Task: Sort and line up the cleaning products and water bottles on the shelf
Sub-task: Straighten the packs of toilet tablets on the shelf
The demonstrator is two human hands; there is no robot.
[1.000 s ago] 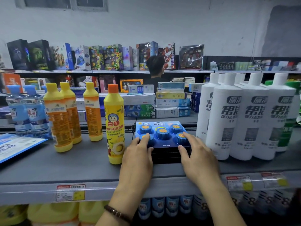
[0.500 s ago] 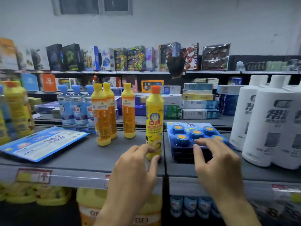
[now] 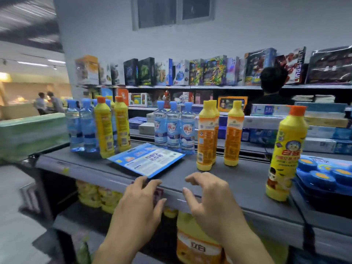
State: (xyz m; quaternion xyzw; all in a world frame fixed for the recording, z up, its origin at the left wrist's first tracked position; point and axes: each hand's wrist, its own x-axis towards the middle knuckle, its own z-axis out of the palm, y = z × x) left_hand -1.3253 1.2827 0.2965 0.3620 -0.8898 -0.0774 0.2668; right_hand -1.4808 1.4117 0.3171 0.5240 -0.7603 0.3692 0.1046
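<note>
Both hands are empty above the front edge of the shelf point(image 3: 242, 180), fingers loosely curled and spread. The left hand point(image 3: 139, 206) has its fingertips at the near corner of the flat blue packet point(image 3: 146, 160); whether they touch it cannot be told. The right hand point(image 3: 209, 202) lies in front of the orange bottles point(image 3: 204, 138), apart from them. Three water bottles point(image 3: 173, 128) stand behind the packet; a yellow bottle point(image 3: 285, 155) stands well to the right.

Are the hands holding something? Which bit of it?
No, nothing is held. The left hand hovers by the near corner of the flat blue pack; the right hand hovers empty above the shelf edge.
</note>
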